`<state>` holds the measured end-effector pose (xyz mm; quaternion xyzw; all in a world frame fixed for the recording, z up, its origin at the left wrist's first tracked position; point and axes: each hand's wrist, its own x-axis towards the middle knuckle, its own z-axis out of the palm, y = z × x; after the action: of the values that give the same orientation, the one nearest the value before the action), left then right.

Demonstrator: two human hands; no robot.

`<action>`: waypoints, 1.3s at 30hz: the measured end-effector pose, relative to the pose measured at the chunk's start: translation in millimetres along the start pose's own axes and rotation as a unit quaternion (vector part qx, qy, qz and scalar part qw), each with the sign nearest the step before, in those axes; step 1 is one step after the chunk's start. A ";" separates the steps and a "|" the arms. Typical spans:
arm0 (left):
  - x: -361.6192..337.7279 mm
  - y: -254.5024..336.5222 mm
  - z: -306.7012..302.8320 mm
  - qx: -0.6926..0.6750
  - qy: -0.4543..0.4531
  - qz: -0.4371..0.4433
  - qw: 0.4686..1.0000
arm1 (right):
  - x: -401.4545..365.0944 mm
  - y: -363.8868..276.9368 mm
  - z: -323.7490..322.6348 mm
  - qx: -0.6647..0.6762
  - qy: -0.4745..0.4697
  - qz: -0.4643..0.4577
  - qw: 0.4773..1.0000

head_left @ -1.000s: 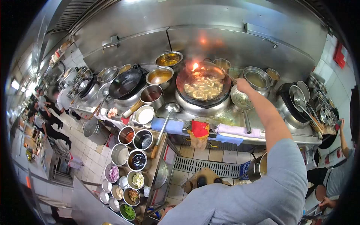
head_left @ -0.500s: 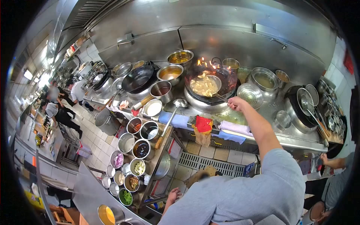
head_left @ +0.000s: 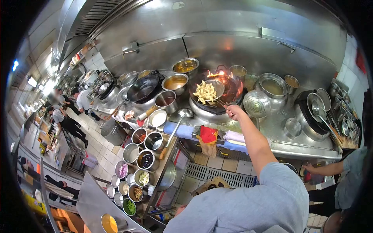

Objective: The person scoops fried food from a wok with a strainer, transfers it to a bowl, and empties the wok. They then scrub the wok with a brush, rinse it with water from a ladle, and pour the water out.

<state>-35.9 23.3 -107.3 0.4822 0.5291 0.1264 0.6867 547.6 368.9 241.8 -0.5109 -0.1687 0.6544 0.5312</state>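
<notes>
My right hand point(head_left: 234, 112) is closed round the handle of a strainer point(head_left: 220, 88) over the wok burner at the centre. Pale chopped food pieces point(head_left: 204, 92) lie in the strainer. Flames point(head_left: 221, 73) rise behind it and to its right, inside the dark wok point(head_left: 236, 90). Only a small part of my left hand point(head_left: 180, 210) shows low down beside the grey shirt; its fingers are hidden.
A perforated ladle point(head_left: 257, 104) lies right of the wok. Oil pots point(head_left: 175, 82) stand left. A long ladle point(head_left: 185, 112) crosses the side table, beside ingredient pots point(head_left: 146, 159). A co-worker point(head_left: 349, 178) stands at right; other people point(head_left: 82, 100) are at far left.
The strainer and my right hand have moved slightly left, and the food sits heaped higher. My left hand is now mostly hidden. The perforated ladle appears turned, and the flames look smaller.
</notes>
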 end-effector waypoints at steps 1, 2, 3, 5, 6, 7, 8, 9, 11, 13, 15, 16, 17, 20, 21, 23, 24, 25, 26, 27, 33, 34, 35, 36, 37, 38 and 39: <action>0.3 8.5 2.6 0.013 0.029 -0.018 0.999 | 1.5 -0.7 -6.9 0.030 -0.001 0.011 0.999; 0.9 16.8 5.3 0.025 0.059 -0.036 0.997 | -8.2 -1.5 -12.1 0.031 0.005 0.013 0.999; 3.0 21.8 7.2 0.035 0.087 -0.055 0.994 | -24.5 -6.4 -15.3 0.049 0.015 -0.006 0.999; 12.6 24.5 5.0 0.055 0.069 -0.040 0.995 | -41.6 -11.8 -27.7 0.091 0.026 -0.033 0.995; 17.1 24.8 4.4 0.074 0.051 -0.018 0.996 | -51.8 -15.1 -38.5 0.092 0.034 -0.034 0.995; 21.4 18.6 2.5 0.096 0.025 0.012 0.995 | -65.7 -19.4 -51.2 0.109 0.019 -0.044 0.993; 23.2 12.1 -2.8 0.118 0.006 0.044 0.992 | -80.7 -21.4 -63.8 0.127 0.006 -0.054 0.990; 18.8 7.6 -5.5 0.173 -0.005 0.156 0.973 | -90.8 -21.6 -86.0 0.162 -0.011 -0.057 0.985; 36.3 17.7 -9.3 0.132 -0.019 -0.029 0.991 | -121.3 -22.6 -119.1 0.208 0.003 -0.079 0.975; 32.8 30.2 -13.8 0.142 -0.001 -0.119 0.983 | -172.3 -23.2 -132.2 0.160 0.068 -0.123 0.977; -19.6 122.3 8.4 0.195 0.037 -0.119 0.973 | -204.2 -24.1 -144.5 0.100 0.136 -0.160 0.973; -14.3 116.6 3.3 0.194 0.035 -0.122 0.973 | -215.0 -23.0 -148.3 0.103 0.177 -0.167 0.965; -1.3 115.1 -4.4 0.218 0.002 -0.105 0.970 | -211.6 -20.8 -154.8 0.105 0.188 -0.166 0.962; 23.2 128.8 -2.6 0.198 -0.026 -0.122 0.972 | -213.9 -14.1 -187.7 0.077 0.221 -0.183 0.955; 32.6 138.4 -0.9 0.131 0.018 -0.154 0.979 | -215.0 -10.7 -176.0 0.065 0.248 -0.182 0.949; 85.9 105.3 -16.5 0.018 -0.025 -0.114 0.993 | -214.0 3.2 -171.1 0.114 0.267 -0.167 0.942; 101.1 94.9 -21.3 -0.116 -0.044 -0.076 0.989 | -199.5 15.5 -189.3 0.118 0.275 -0.170 0.939; 96.5 124.9 -9.2 -0.039 0.002 -0.119 0.992 | -172.6 32.9 -213.9 -0.108 0.346 -0.177 0.915; 97.3 144.0 -3.6 -0.038 0.001 -0.119 0.992 | -157.9 40.5 -226.5 -0.330 0.395 -0.173 0.840; 96.9 158.7 1.1 -0.013 0.003 -0.105 0.994 | -159.9 41.2 -221.5 -0.330 0.395 -0.174 0.840; 82.0 178.9 9.5 0.018 0.041 -0.073 0.996 | -180.7 18.2 -175.5 -0.495 0.484 -0.315 0.650; 77.4 173.1 8.3 -0.001 0.041 -0.061 0.997 | -172.4 7.5 -170.3 -0.498 0.475 -0.318 0.652; 71.9 164.3 6.2 -0.006 0.046 -0.063 0.997 | -168.9 -6.0 -164.2 -0.451 0.430 -0.301 0.722; 63.5 153.8 3.9 0.004 0.038 -0.091 0.995 | -170.5 -14.5 -160.2 -0.400 0.382 -0.279 0.785; 56.0 141.1 1.7 0.014 0.028 -0.119 0.992 | -188.7 -29.4 -118.8 -0.315 0.333 -0.259 0.850; 50.0 120.3 -6.5 0.009 0.030 -0.122 0.992 | -178.7 -35.4 -110.0 -0.294 0.305 -0.262 0.867; 45.3 95.7 -17.9 0.116 -0.015 -0.090 0.989 | -166.5 -48.4 -107.2 -0.272 0.278 -0.262 0.883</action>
<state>-0.4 111.9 -58.1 0.5108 0.5714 -0.0058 0.6423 649.4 208.2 315.1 -0.7332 -0.3136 0.2508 0.5488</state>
